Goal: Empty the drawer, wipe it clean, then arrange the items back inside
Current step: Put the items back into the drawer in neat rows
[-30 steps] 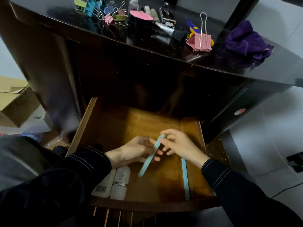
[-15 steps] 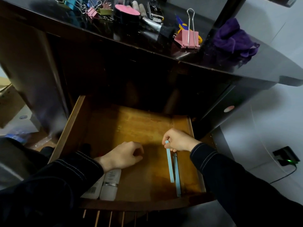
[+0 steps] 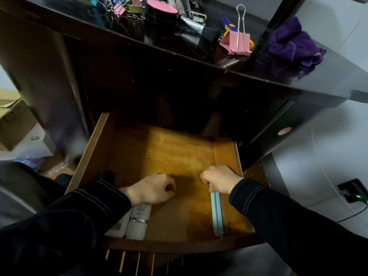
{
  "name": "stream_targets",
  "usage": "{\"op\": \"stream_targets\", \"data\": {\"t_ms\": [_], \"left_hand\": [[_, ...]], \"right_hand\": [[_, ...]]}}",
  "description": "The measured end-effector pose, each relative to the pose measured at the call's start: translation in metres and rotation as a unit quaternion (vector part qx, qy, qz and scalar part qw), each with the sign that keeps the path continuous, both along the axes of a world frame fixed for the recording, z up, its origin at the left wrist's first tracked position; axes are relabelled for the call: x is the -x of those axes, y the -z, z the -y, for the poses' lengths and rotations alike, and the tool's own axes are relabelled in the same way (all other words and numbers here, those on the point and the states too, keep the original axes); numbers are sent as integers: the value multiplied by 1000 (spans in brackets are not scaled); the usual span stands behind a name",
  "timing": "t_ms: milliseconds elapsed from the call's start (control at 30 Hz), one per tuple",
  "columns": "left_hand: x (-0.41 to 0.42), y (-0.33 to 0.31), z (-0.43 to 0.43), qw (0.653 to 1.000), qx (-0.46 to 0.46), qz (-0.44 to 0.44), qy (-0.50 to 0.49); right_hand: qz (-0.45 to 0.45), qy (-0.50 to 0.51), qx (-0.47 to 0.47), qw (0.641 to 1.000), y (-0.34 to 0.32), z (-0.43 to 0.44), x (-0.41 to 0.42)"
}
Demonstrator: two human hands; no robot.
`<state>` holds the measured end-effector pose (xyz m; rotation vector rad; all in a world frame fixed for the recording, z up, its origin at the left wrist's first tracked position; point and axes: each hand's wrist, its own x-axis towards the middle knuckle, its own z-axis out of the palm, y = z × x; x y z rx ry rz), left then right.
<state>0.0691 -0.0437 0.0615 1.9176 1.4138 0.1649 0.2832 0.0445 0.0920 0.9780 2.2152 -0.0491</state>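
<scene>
The wooden drawer (image 3: pixel 93 148) is pulled out below a dark desk. Two light blue strips (image 3: pixel 217 214) lie side by side along the drawer's right wall. My right hand (image 3: pixel 219 179) is curled over their far ends, fingers touching them. My left hand (image 3: pixel 153 188) rests as a loose fist on the drawer floor, nothing visible in it. Two white bottles (image 3: pixel 137 220) lie at the front left corner, partly under my left wrist. On the desk top sit a large pink binder clip (image 3: pixel 237 43), a purple cloth (image 3: pixel 292 44) and a pink-lidded black container (image 3: pixel 161 12).
More binder clips (image 3: pixel 119 6), a stapler (image 3: pixel 196 11) and a brush (image 3: pixel 199 27) crowd the desk top. Cardboard boxes (image 3: pixel 12 118) stand on the floor at the left. A black charger with a green light (image 3: pixel 354 193) and its cable lie on the floor at the right.
The second blue strip went from both hands down beside the first along the right wall. My left hand let go and closed into a fist on the drawer floor.
</scene>
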Motion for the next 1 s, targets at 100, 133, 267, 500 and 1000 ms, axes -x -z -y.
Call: {"op": "stream_targets", "data": {"t_ms": [100,133,267,500,1000], "left_hand": [[0,0,0,1000,-1,0,0],[0,0,0,1000,-1,0,0],[0,0,1,1000,-3,3,1],[0,0,0,1000,0,3,0],[-1,-1,1,1000,5,1,-1]], "right_hand": [[26,-40,-29,998,1,-2,-2],[37,-52,-40,997,0,-3,-2],[67,-85,-59,992,0,-7,-7],[50,-79,-60,994,3,-7,-7],[19,-54,-38,998,6,-9,-9]]}}
